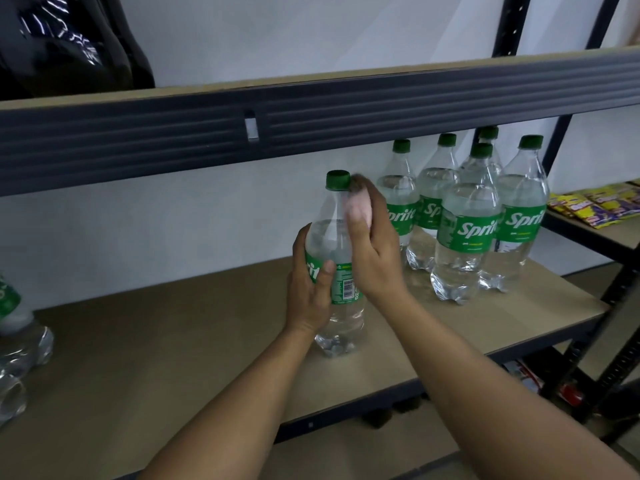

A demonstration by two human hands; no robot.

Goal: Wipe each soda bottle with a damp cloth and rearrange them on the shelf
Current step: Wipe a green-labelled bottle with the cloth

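Observation:
A clear Sprite bottle (pixel 337 244) with a green cap and green label stands upright on the brown shelf board (pixel 173 341). My left hand (pixel 310 292) grips it around the label. My right hand (pixel 372 251) holds a small pink cloth (pixel 360 207) against the bottle's neck and shoulder, just below the cap; the cloth is blurred. Several more Sprite bottles (pixel 464 230) stand grouped at the back right of the same shelf, apart from both hands.
Clear bottles (pixel 17 337) sit at the far left edge, partly cut off. A dark shelf beam (pixel 311 123) runs overhead, with dark bottles (pixel 69 46) on the upper shelf. Yellow snack packets (pixel 595 206) lie on the neighbouring shelf to the right.

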